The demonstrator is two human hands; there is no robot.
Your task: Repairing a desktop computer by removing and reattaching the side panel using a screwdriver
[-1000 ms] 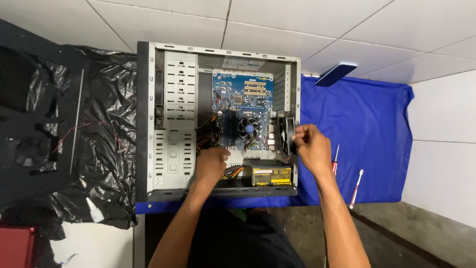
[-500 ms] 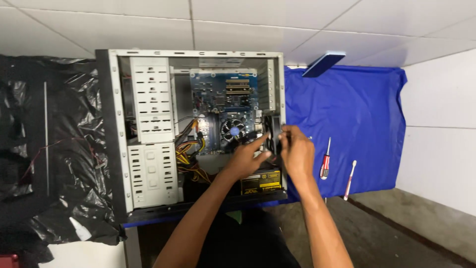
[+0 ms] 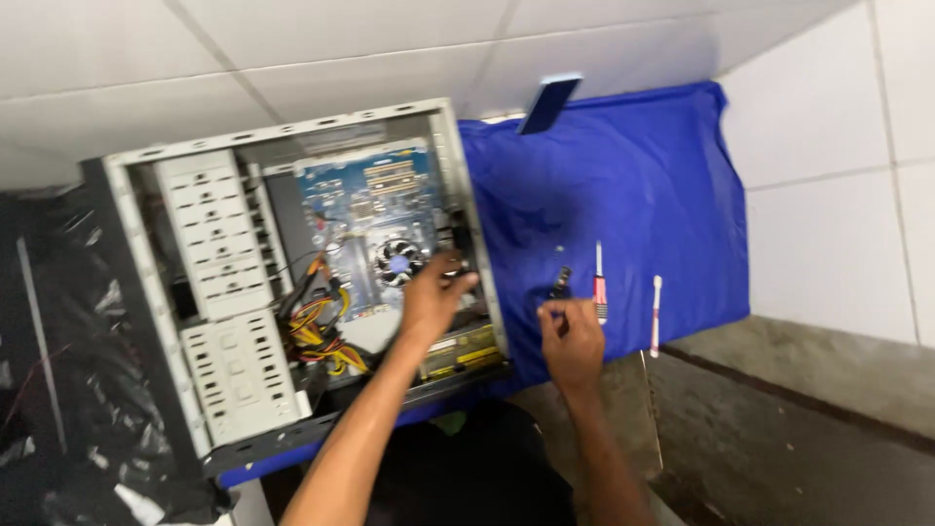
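A wide blue cloth [image 3: 623, 195] covered the work surface against the white tiled wall, apparently as a soft bed for loose parts. On its left edge lay a grey metal computer case [image 3: 136, 292], side panel off and opening upward, so the blue circuit board [image 3: 360, 214] and its round cooling fan [image 3: 398, 261] were reachable from above. A bundle of yellow, red and black cables [image 3: 317, 326] sat beside the drive bays.

The left hand [image 3: 433, 297] was inside the case, its fingers curled about a small dark part by the rear wall; whether it truly clamped it I could not tell (the view was blurred). The right hand [image 3: 573, 341] rested on the cloth outside, fingertips pinched together on something tiny, close beside a small black piece [image 3: 560, 282]. A red-handled screwdriver [image 3: 600, 284] and a white-handled screwdriver [image 3: 655, 314] lay within reach, parallel.
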